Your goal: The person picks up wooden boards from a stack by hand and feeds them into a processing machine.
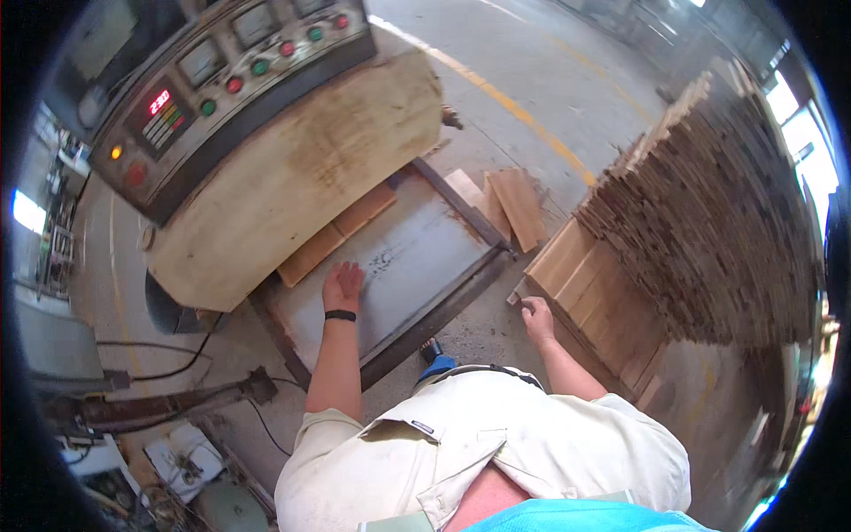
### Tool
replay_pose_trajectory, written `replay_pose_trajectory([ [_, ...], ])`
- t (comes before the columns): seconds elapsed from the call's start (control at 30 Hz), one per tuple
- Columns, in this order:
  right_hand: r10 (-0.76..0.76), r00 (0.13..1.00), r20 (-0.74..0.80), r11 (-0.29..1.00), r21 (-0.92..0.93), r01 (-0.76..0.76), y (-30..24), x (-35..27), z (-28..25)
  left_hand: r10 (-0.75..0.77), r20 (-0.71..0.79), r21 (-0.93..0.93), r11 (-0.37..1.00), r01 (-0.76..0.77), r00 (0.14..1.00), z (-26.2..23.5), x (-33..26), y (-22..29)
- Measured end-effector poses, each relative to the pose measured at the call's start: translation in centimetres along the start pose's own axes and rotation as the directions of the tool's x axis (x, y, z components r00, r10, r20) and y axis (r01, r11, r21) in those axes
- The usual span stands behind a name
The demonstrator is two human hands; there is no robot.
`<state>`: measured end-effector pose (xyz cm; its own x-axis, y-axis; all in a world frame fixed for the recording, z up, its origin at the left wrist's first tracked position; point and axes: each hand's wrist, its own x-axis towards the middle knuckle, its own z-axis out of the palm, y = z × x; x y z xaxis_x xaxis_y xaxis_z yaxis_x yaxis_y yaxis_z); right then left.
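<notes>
My left hand (pixel 343 285) is over the grey metal machine table (pixel 425 235), palm down, with its fingers stretched out and nothing held. Just beyond its fingertips, brown wooden boards (pixel 341 232) lie end to end along the lower edge of the machine's pale hood (pixel 310 168). On the other side, my right hand (pixel 537 319) is beside the near corner of a low stack of flat boards (pixel 598 297). Its fingers are curled closed by a small pale end at that corner; what they grip, if anything, is too small to make out.
Above the hood sits a control panel (pixel 235 84) with coloured buttons and a lit display. A tall stack of narrow wood strips (pixel 709 204) rises at the right. Loose boards (pixel 517 208) rest on the floor past the table. Cables (pixel 177 368) and a rusty beam (pixel 168 403) lie at left.
</notes>
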<state>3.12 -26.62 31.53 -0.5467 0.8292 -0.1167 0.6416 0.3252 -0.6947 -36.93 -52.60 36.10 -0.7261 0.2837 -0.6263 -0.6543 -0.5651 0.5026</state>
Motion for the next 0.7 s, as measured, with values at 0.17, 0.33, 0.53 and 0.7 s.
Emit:
replay_pose_trajectory([
  [0.17, 0.317, 0.911, 0.264, 0.944, 0.007, -0.331, 11.5, -7.6, -2.3, -0.261, 0.213, 0.184, 0.957, 0.224, 0.941, 1.7, -4.1, -10.0],
  [0.33, 0.594, 0.766, 0.247, 0.802, -0.115, -0.586, 21.1, -21.0, -5.1, -0.476, 0.315, 0.374, 0.858, 0.353, 0.821, 4.4, -13.6, -21.0],
  [0.53, 0.702, 0.694, 0.159, 0.695, 0.061, -0.717, 35.3, -37.8, -6.8, -0.704, 0.234, 0.597, 0.648, 0.472, 0.67, 3.4, -25.4, -33.8],
  [0.7, 0.831, 0.551, 0.077, 0.525, 0.224, -0.821, 38.4, -48.2, -8.5, -0.862, 0.089, 0.737, 0.394, 0.549, 0.499, 2.4, -32.2, -42.6],
])
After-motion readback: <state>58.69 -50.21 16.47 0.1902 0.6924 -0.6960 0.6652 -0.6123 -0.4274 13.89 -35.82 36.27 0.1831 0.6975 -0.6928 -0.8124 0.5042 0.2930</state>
